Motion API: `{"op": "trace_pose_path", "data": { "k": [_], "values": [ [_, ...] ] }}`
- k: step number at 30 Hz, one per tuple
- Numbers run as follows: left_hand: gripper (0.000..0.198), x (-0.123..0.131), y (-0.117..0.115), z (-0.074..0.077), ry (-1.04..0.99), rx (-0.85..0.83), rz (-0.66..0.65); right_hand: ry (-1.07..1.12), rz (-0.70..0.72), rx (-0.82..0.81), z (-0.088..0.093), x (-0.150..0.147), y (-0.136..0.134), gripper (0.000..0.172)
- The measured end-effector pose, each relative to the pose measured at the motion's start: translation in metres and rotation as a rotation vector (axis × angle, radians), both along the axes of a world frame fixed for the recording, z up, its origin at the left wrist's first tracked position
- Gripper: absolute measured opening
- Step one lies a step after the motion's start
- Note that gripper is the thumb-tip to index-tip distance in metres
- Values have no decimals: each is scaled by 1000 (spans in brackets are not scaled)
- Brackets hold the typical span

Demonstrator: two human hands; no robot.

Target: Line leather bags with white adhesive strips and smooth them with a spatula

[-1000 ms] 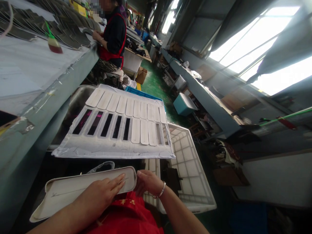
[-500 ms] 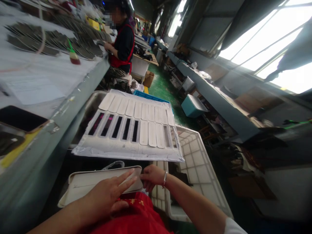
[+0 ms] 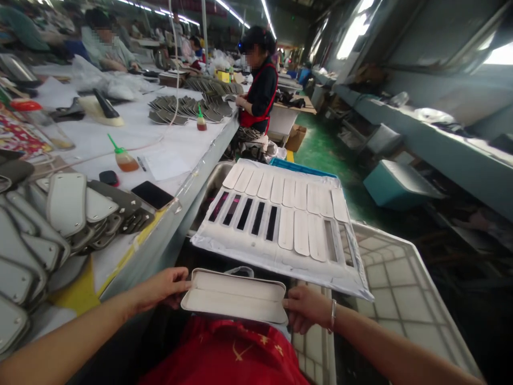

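1. Cream material faced upward on a long folded panel, which was held toward six o'clock of the view, just beyond the red apron.
2. Its left end was pinched narrowly by the left hand, at about seven o'clock; its right end was held by the right hand, at five o'clock, though some of those fingertips were hidden.
3. Work on it was judged part done: a lengthwise fold was formed, but the two halves were held open, and how much was left could not be told.
4. On the white-covered board, near the clock's centre, flat white panels were laid along the back row and over three front places; five dark slots and two greyish ones were left uncovered.
5. The folded panel was edged by a thin dark line, its corners rounded, its inside plain, pale and apparently smooth.
6. Grey-white plates were heaped toward nine o'clock.
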State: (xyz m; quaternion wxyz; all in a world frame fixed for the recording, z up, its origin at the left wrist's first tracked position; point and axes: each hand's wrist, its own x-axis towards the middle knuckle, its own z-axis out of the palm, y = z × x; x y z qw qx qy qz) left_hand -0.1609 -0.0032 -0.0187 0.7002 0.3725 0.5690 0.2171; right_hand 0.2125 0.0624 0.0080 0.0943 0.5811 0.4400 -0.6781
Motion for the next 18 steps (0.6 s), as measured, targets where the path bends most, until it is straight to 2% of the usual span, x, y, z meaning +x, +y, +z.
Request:
{"op": "trace_pose_path", "data": {
  "k": [4,7,10,11,12,14,16,18],
  "values": [
    [40,0,8,1,44,22,-68,-14,-5,28,-6,-2,3,21],
    [42,-1,6,-2,81,72,-93,-3,-66,96,-7,-1,-3,20],
    [41,-8,8,-9,271,189,-245,77,-77,129,-9,7,-9,18],
    [39,-10,13,-10,363,278,-307,87,-72,144,-10,11,-10,17],
    [37,-9,19,-9,458,370,-342,99,-69,216,-11,14,-10,17],
    [51,4,32,1,561,516,-401,108,-57,487,-12,20,-9,30],
    [60,35,45,18,579,646,-498,116,-2,803,-11,21,-8,44],
    [51,75,56,34,510,718,-641,101,137,1032,-7,17,-8,39]
  ]
}}
